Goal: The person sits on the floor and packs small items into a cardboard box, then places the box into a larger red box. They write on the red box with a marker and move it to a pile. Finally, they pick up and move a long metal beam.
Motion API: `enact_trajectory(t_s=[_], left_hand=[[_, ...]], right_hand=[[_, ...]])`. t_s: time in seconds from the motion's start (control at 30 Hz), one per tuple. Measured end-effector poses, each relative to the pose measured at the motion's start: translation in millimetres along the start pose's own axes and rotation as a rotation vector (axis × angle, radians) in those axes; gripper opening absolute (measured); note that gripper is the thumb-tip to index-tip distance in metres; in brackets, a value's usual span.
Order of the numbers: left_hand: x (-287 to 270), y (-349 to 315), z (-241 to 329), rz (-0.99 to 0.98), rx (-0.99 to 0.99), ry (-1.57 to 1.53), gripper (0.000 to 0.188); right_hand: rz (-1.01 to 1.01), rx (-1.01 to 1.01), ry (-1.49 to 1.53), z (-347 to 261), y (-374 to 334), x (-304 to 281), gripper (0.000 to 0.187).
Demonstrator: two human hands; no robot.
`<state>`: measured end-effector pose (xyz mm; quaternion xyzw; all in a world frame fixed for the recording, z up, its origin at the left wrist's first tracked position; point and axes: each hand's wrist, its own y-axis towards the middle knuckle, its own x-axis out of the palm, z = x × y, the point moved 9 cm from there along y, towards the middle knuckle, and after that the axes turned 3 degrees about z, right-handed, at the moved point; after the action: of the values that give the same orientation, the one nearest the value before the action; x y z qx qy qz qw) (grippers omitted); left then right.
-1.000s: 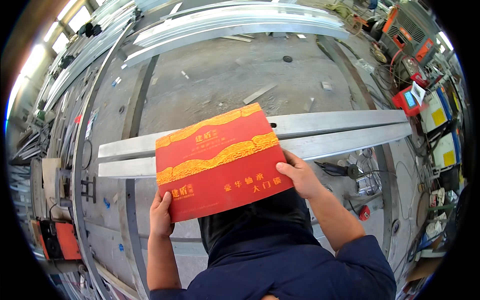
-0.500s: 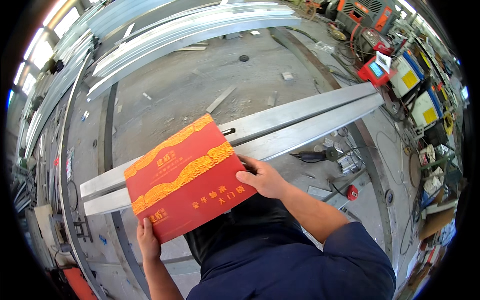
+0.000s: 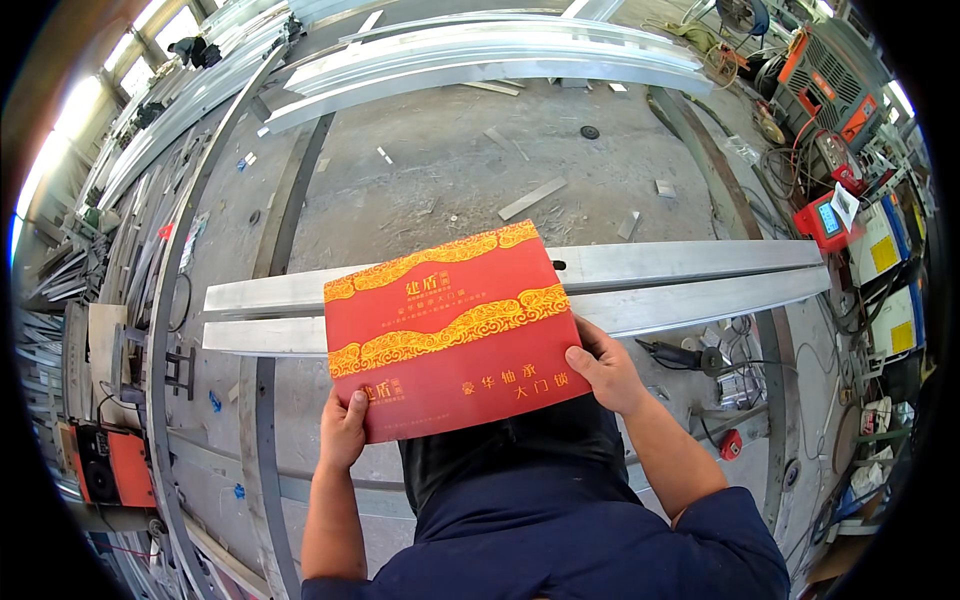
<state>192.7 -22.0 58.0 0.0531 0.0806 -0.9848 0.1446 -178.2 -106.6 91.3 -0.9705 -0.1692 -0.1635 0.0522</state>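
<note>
Red, gold-banded: I count one box (image 3: 452, 330), held before two metal bars (image 3: 690, 262), covering part of both. Left grip (image 3: 343, 432) clamps its lower left corner; right grip (image 3: 610, 370), its right edge.

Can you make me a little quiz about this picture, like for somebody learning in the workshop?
1. Which hands hold the red-and-gold box?
2. True or false: the box hides part of the two long metal bars.
3. In the picture, where is the black tool?
A) left of the box
B) right of the box
C) on top of the box

Key:
1. Both: the left hand and the right hand.
2. True.
3. B.
</note>
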Motion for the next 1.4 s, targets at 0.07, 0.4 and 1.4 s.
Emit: enact_trajectory(t_s=[0.07, 0.4, 1.4], left_hand=[[0, -1, 2, -0.002, -0.011, 0.012, 0.043], [4, 0, 7, -0.009, 0.016, 0.048, 0.044], [110, 78, 163, -0.252, 0.655, 1.122, 0.120]], right_hand=[[-0.013, -0.006, 0.013, -2, 1, 2, 0.059], [0.061, -0.032, -0.051, 19, 3, -13, 0.061], [0.098, -0.465, -1.244, 6, 45, -25, 0.061]])
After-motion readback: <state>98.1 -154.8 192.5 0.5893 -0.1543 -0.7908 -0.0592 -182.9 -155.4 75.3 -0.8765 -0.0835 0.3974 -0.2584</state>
